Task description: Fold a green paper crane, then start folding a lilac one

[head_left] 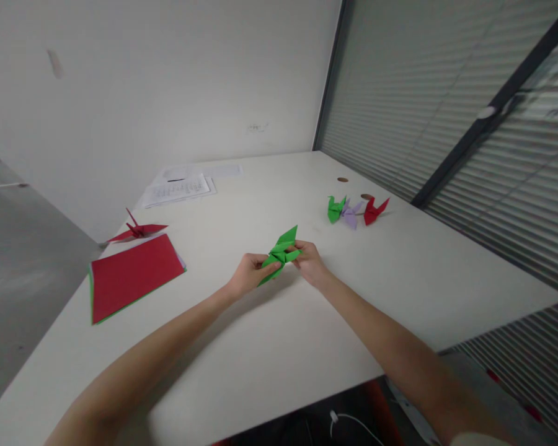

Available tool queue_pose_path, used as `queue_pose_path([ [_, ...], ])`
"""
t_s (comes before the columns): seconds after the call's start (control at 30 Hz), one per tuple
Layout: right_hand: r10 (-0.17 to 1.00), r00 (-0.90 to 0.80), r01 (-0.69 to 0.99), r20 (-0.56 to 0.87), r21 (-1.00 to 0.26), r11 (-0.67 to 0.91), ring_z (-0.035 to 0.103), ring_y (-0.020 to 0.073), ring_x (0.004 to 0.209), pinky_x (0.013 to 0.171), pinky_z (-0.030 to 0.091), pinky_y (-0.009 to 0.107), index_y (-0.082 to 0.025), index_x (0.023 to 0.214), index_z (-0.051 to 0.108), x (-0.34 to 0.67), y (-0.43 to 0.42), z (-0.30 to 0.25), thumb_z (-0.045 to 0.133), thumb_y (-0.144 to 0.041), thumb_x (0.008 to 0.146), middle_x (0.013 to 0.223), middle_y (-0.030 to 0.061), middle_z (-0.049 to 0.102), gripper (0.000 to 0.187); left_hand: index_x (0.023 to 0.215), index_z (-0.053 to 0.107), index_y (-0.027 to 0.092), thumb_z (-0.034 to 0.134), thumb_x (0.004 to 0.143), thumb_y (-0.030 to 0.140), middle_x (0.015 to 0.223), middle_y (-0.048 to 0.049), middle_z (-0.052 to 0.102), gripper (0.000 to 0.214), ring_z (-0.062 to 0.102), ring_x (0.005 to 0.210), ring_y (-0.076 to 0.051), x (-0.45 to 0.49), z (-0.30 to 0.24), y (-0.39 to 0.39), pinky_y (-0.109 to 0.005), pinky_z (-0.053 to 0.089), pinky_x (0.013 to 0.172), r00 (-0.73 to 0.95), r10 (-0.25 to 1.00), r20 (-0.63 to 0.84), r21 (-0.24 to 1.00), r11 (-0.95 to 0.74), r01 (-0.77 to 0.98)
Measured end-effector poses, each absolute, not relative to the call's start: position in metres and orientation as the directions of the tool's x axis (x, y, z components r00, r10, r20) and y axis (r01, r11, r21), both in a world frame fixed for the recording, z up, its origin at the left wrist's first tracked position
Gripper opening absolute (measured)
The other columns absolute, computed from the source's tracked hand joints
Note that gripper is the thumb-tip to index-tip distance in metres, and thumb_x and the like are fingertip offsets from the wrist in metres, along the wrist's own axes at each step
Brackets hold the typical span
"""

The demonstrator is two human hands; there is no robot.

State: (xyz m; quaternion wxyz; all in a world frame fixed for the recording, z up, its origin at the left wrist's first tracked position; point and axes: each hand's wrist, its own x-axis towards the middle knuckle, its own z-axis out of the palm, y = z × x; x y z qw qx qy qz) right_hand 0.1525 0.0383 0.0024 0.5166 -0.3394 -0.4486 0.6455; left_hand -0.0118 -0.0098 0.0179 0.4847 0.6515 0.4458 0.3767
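Note:
Between my two hands, above the middle of the white table (260, 347), is a green origami crane (281, 253) with its wings spread. My left hand (250, 272) pinches its near-left wing, thumb on top. On the other side my right hand (307, 259) grips the crane near its right point, the fingers partly hidden behind the paper. Further off to the right stand another green folded crane (335, 209), a light purple one (351, 215) and a small red one (374, 212), close together.
At the left lies a stack of coloured paper, red sheet (137, 275) on top, with a larger red crane (138, 231) just behind it. Printed papers (179, 189) lie at the back left. Blinds (428, 93) line the right edge; a white cable (353, 418) hangs below the front edge.

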Motion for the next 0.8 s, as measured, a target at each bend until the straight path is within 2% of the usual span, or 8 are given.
queue_pose_path([
  [0.17,0.981,-0.193,-0.339,-0.001,-0.938,-0.068,0.054,0.0129,0.059,0.061,0.04,0.028,-0.015,0.065,0.071,0.153,0.041,0.001,0.082,-0.04,0.054,0.063,0.0019,0.066,0.029,0.06,0.057,0.012,0.064,0.071,0.058,0.052,0.0042,0.04,0.047,0.03,0.049,-0.007,-0.013,0.016,-0.007,-0.023,0.02,0.047,0.31,0.948,0.074,0.96,-0.152,0.236],
  [0.4,0.974,-0.224,-0.36,-0.025,-0.927,-0.107,0.056,0.0137,0.06,0.062,0.042,0.029,-0.016,0.063,0.069,0.154,0.037,0.01,0.083,-0.042,0.052,0.063,0.0014,0.065,0.031,0.061,0.055,0.012,0.067,0.072,0.052,0.055,0.0041,0.039,0.043,0.032,0.053,-0.007,-0.016,0.016,-0.007,-0.023,0.022,0.05,0.343,0.932,0.119,0.966,-0.188,0.175],
  [0.57,0.966,-0.254,-0.367,-0.04,-0.921,-0.134,0.055,0.013,0.058,0.062,0.043,0.029,-0.016,0.06,0.067,0.153,0.033,0.015,0.081,-0.048,0.055,0.06,0.0004,0.064,0.035,0.063,0.061,0.011,0.064,0.073,0.059,0.053,0.0029,0.042,0.049,0.032,0.05,-0.007,-0.014,0.018,-0.01,-0.022,0.021,0.048,0.372,0.927,0.057,0.982,-0.119,0.145],
  [0.67,0.972,-0.229,-0.373,-0.052,-0.917,-0.137,0.053,0.0128,0.057,0.061,0.042,0.029,-0.017,0.059,0.066,0.153,0.033,0.013,0.083,-0.047,0.051,0.059,-0.0002,0.063,0.036,0.064,0.063,0.011,0.06,0.074,0.063,0.053,0.0021,0.044,0.054,0.032,0.048,-0.006,-0.011,0.019,-0.011,-0.022,0.021,0.046,0.338,0.941,0.03,0.987,-0.082,0.141],
  [0.8,0.976,-0.217,-0.379,-0.031,-0.918,-0.114,0.054,0.0135,0.059,0.063,0.042,0.029,-0.016,0.063,0.068,0.153,0.032,0.014,0.082,-0.044,0.054,0.062,0.0005,0.063,0.032,0.06,0.06,0.011,0.065,0.071,0.061,0.051,0.0037,0.04,0.052,0.03,0.048,-0.006,-0.011,0.02,-0.012,-0.022,0.019,0.046,0.311,0.949,0.041,0.983,-0.094,0.156],
])
